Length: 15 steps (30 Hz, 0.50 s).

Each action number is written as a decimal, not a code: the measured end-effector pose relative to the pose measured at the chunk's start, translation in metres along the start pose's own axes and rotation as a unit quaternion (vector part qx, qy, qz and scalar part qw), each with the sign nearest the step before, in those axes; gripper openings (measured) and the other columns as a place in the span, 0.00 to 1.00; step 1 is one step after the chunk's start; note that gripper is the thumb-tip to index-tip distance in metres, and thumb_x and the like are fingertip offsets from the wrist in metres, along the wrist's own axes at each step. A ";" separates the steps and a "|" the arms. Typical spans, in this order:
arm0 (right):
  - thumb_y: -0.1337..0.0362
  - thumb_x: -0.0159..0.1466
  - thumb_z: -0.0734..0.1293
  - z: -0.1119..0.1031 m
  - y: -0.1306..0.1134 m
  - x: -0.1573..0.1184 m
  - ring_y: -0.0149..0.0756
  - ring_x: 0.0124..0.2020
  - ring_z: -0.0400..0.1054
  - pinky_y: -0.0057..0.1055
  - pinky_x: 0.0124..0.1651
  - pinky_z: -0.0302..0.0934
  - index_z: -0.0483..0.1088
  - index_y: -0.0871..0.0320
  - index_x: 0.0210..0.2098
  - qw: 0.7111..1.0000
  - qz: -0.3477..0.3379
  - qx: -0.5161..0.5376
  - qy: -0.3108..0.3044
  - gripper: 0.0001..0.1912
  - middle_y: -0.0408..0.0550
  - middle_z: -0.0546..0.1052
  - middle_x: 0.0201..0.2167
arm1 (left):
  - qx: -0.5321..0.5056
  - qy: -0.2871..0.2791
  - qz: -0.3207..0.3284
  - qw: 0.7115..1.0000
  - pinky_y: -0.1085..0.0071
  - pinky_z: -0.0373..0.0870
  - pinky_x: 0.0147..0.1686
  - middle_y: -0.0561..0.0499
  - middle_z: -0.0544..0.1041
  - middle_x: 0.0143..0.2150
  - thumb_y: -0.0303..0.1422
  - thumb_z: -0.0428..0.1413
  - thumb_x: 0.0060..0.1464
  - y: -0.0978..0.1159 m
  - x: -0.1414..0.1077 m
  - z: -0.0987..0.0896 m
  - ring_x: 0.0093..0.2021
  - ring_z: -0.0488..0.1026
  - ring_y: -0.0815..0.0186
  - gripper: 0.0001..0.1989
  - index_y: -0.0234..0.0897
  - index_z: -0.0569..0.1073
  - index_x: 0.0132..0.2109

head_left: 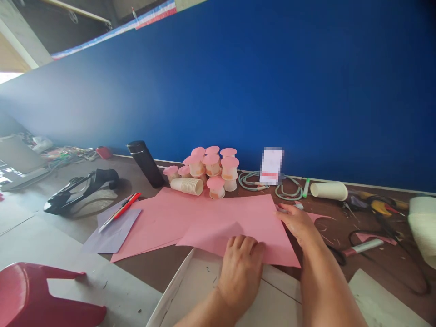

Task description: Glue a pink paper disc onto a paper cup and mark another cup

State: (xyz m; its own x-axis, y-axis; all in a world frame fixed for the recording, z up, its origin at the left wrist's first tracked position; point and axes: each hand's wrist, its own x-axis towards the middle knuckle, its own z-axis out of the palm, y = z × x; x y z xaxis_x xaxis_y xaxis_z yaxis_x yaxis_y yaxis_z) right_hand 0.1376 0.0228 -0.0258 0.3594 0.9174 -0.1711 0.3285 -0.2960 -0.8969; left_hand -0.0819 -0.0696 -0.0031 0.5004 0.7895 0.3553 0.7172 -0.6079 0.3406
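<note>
Sheets of pink paper lie overlapping on the brown table, the top one slightly raised near its front edge. My left hand rests at that front edge, its fingers curled together over the paper. At the sheet's right edge is my right hand, thumb and fingers close together on the paper. Under my left wrist is a white board with dark marks. Behind the paper stand several paper cups topped with pink discs, beside a lying stack of cups.
A red cutter lies on purple paper at left. Beyond stand a black bottle and a black tool. Cables, a lying cup, a marker and a cup stack are at right. A red stool is front left.
</note>
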 end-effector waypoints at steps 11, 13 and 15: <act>0.52 0.52 0.67 -0.013 -0.012 -0.011 0.43 0.39 0.73 0.33 0.41 0.63 0.77 0.54 0.31 0.999 0.003 -0.050 0.000 0.15 0.46 0.80 0.34 | -0.048 0.024 -0.069 0.996 0.65 0.61 0.37 0.51 0.74 0.31 0.33 0.50 0.61 -0.020 0.011 -0.022 0.33 0.67 0.66 0.11 0.43 0.77 0.34; 0.53 0.52 0.67 -0.013 -0.012 -0.011 0.42 0.38 0.73 0.32 0.40 0.63 0.77 0.54 0.29 0.999 0.007 -0.040 0.005 0.13 0.46 0.80 0.33 | -0.051 0.024 -0.074 0.996 0.66 0.61 0.37 0.52 0.74 0.31 0.33 0.51 0.61 -0.022 0.013 -0.023 0.33 0.67 0.66 0.11 0.44 0.78 0.34; 0.55 0.51 0.68 -0.013 -0.009 -0.009 0.41 0.36 0.73 0.32 0.37 0.65 0.76 0.55 0.27 0.999 0.018 -0.023 0.017 0.11 0.47 0.80 0.31 | -0.050 0.030 -0.074 0.996 0.66 0.60 0.37 0.52 0.74 0.31 0.33 0.51 0.61 -0.022 0.013 -0.022 0.34 0.67 0.66 0.11 0.44 0.78 0.35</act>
State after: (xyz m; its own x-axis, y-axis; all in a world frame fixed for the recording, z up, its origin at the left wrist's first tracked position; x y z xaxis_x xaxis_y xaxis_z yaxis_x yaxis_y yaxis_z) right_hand 0.1424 0.0137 -0.0105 0.4005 0.8965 -0.1893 0.3542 -0.3421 -0.8704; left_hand -0.1021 -0.0479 0.0129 0.3610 0.8660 0.3461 0.7275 -0.4937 0.4764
